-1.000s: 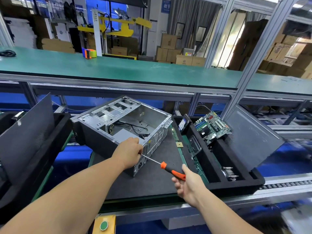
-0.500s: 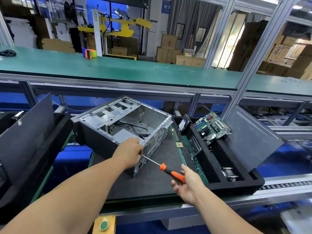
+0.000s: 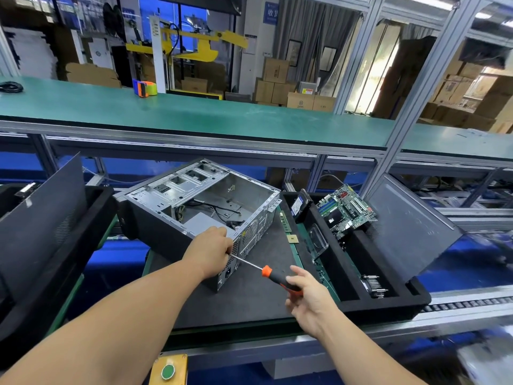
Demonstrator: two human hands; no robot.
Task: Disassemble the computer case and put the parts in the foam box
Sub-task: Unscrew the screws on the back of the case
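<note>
Desk (image 3: 249,307) surface is covered by a dark mat. Computer case (image 3: 177,218) lies on its side across the desk's left half, open side up, rear panel toward the near edge; loose cables show inside. Foam box (image 3: 369,273) sits along the desk's right edge, with a grey side panel (image 3: 410,232) leaning at its far right side. In the foam box's far compartment rests a motherboard (image 3: 347,211), tilted, with a hard drive (image 3: 298,205) just beside it at the far left corner. Left hand (image 3: 211,252) rests on the case's near rear corner, fingers curled over the edge, gripping it. Right hand (image 3: 309,297) holds the screwdriver (image 3: 273,275) by its orange-and-black handle, fingers grasping it; the shaft points at the rear panel, its tip hidden behind the left hand. Small chip (image 3: 293,239) lies on the mat between case and foam box.
</note>
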